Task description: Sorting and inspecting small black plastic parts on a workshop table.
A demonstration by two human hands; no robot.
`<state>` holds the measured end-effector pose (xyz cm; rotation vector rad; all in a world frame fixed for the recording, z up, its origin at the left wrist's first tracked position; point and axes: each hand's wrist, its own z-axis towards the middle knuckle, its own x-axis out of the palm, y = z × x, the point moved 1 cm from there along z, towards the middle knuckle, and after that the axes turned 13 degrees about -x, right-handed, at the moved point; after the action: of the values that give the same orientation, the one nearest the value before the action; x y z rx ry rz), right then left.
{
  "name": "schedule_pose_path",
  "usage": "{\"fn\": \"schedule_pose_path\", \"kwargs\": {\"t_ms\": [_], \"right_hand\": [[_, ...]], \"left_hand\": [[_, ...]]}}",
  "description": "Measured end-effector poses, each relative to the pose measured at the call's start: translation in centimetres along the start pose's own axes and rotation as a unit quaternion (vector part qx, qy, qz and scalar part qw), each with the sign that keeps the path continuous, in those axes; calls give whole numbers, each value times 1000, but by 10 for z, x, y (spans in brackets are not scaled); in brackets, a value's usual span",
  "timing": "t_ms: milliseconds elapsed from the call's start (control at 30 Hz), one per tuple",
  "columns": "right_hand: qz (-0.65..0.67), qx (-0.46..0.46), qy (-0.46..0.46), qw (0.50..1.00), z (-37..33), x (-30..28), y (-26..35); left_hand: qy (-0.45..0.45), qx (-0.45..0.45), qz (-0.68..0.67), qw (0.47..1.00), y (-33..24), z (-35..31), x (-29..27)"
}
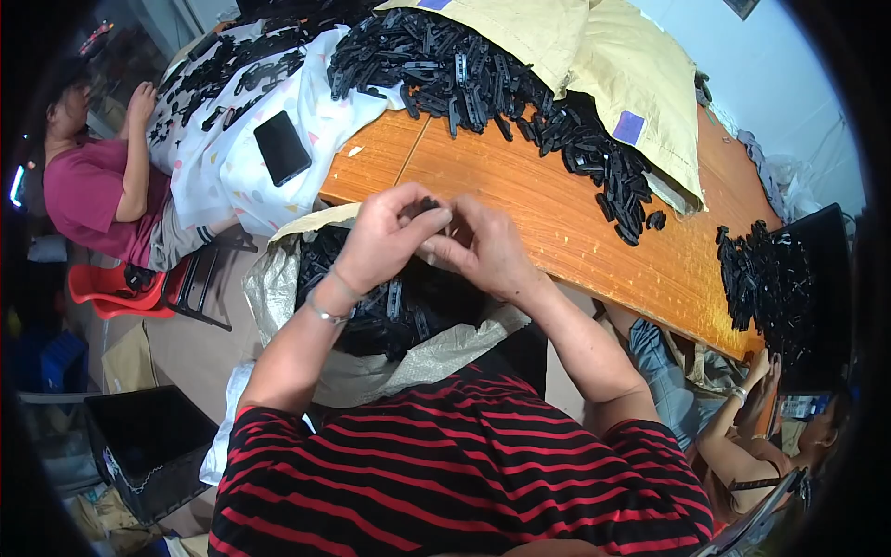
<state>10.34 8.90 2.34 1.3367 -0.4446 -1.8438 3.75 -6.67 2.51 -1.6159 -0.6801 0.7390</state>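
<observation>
**Both hands pinching one small black part above an open sack**

The left hand (385, 237) and the right hand (483, 246) are meeting fingertip to fingertip, both closing narrowly on a small black plastic piece (429, 212), so it is being held steady from both sides. They are working just off the near edge of the orange wooden table (520, 200), directly above an open woven sack of similar black plastic parts (390, 311), so pieces are lying close under the hands. A long heap of black parts (520, 102) is spilling from the yellowish woven bags (631, 74) along the table's far edge. A black phone (281, 147) is lying on a white patterned cloth (232, 167) at the table's left end, beside a seated person in a maroon shirt (88, 195).
</observation>
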Motion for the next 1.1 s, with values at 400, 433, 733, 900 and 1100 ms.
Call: {"fn": "schedule_pose_path", "kwargs": {"t_ms": [400,433,733,900,1100], "right_hand": [[-315,-2,-74,946,11,-86,-120],[-339,7,-60,939,14,-94,-136],[-402,70,-19,913,41,-81,-165],[-408,91,-9,908,33,-83,-169],[-352,97,48,930,1,-71,-133]], "left_hand": [[-71,-10,220,973,-3,56,-44],[-100,-14,247,964,0,78,-37],[-282,-15,388,877,26,186,-1],[-273,-65,353,893,27,184,7],[-279,25,327,903,46,166,1]]}}
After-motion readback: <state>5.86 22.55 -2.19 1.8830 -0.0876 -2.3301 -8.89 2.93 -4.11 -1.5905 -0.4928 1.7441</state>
